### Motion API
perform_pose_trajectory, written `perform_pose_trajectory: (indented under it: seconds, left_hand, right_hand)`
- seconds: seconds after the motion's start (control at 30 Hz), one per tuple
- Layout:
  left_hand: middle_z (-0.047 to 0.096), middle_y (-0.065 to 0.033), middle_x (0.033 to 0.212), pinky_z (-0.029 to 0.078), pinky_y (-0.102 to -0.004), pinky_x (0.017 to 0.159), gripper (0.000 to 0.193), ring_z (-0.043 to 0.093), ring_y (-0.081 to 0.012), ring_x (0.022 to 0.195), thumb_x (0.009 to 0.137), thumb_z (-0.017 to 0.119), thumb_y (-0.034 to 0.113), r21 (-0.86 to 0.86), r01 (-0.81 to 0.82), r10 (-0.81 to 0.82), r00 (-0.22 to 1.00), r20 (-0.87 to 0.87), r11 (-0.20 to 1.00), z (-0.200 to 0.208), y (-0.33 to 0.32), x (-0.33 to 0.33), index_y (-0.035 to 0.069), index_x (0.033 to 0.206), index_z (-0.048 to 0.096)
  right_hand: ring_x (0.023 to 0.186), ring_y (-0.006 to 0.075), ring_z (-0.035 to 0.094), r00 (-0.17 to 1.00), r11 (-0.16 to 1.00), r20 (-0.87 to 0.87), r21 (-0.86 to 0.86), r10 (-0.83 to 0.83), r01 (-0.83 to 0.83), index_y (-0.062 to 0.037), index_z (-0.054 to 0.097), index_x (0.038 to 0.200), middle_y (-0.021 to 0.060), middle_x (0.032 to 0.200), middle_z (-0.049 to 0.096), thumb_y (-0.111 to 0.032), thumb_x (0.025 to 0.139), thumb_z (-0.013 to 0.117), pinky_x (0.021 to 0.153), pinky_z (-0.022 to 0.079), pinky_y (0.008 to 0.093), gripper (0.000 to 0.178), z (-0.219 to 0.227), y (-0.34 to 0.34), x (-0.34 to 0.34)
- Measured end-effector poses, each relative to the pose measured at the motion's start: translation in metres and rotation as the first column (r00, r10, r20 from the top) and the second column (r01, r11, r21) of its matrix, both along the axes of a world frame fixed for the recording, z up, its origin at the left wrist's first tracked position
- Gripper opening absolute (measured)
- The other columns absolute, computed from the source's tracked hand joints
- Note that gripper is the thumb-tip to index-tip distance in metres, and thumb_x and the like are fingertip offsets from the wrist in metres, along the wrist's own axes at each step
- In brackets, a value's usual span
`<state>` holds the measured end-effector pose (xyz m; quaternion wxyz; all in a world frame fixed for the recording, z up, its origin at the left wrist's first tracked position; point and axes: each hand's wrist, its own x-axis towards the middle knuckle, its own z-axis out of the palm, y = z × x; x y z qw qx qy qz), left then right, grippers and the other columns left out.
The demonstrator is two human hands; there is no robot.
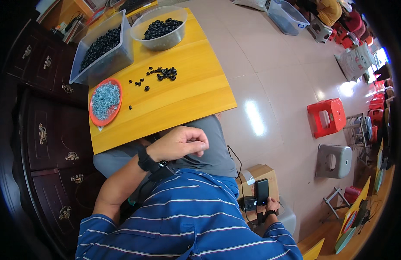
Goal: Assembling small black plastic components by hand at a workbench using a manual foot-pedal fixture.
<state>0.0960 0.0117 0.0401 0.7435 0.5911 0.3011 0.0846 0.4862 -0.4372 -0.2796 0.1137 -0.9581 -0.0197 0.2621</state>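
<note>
My left hand [179,144] hovers above my lap in front of the table's near edge, its fingers curled in loosely and nothing showing in them. A black band circles that wrist. Far to the right, my right hand [272,205] is down beside a cardboard box [266,172], fingers closed at the lower end of a black power bank [262,191]. Small lights glow near its lower edge. Next to it lies a small black boxy device [249,203], and a thin black cable [236,157] loops up from there. The fingertips of my right hand are partly hidden.
On the yellow table [187,95] lie several loose black ring-shaped parts [167,73]. A clear bin [127,45] and a round tub [165,43] hold more. A red plate [121,97] carries small silvery pieces. Dark drawers [53,130] stand left; a red stool [334,113] and grey stool [342,161] stand right.
</note>
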Motion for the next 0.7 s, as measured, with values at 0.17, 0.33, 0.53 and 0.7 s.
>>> perform_pose_trajectory:
  seconds: [0.17, 0.33, 0.53, 0.7]
  left_hand:
    - [0.065, -0.0024, 0.082, 0.050, -0.0222, 0.070, 0.012, 0.062, -0.0079, 0.078, 0.097, 0.059, 0.013, -0.084, -0.095, 0.093, 0.995, -0.029, 0.992, -0.004, 0.006, -0.030, 0.001, 0.099, 0.063]
    - [0.065, -0.0022, 0.083, 0.050, -0.0217, 0.071, 0.013, 0.062, -0.0078, 0.077, 0.096, 0.058, 0.013, -0.088, -0.135, 0.134, 0.991, -0.016, 0.987, -0.008, 0.005, -0.042, 0.001, 0.098, 0.063]
    - [0.065, -0.0024, 0.083, 0.051, -0.0222, 0.072, 0.013, 0.063, -0.0086, 0.077, 0.097, 0.057, 0.013, -0.041, -0.243, 0.244, 0.970, 0.020, 0.969, -0.001, 0.018, -0.068, 0.001, 0.099, 0.063]
    - [0.066, -0.0012, 0.078, 0.049, -0.0253, 0.066, 0.011, 0.064, -0.0100, 0.073, 0.089, 0.064, 0.011, 0.630, -0.249, 0.484, 0.844, -0.232, 0.736, 0.005, 0.050, -0.121, 0.001, 0.095, 0.063]
  right_hand:
    - [0.051, 0.0175, 0.057, 0.999, 0.999, 0.045, 0.036, 0.009, -0.011, -0.0019, 0.073, 0.097, 0.0068, 0.070, 0.064, -0.030, 0.082, 0.070, 0.047, 0.048, 0.0311, 0.032, -0.038, -0.021, 0.011]
    - [0.048, 0.0165, 0.054, 0.999, 1.000, -0.045, 0.028, 0.014, -0.013, -0.0087, 0.071, 0.102, 0.0039, 0.069, 0.061, -0.038, 0.087, 0.067, 0.043, 0.043, 0.0307, 0.033, -0.050, -0.016, 0.008]
    - [0.047, 0.0168, 0.052, 0.980, 0.985, -0.097, -0.008, 0.173, -0.174, -0.0102, 0.071, 0.101, 0.0026, 0.067, 0.060, -0.039, 0.087, 0.064, 0.044, 0.042, 0.0328, 0.033, -0.048, -0.015, 0.020]
    - [0.055, 0.0167, 0.060, 0.858, 0.968, -0.494, -0.110, 0.144, -0.226, -0.0047, 0.068, 0.103, 0.0054, 0.074, 0.066, -0.028, 0.081, 0.068, 0.048, 0.048, 0.0314, 0.031, -0.018, 0.033, 0.079]
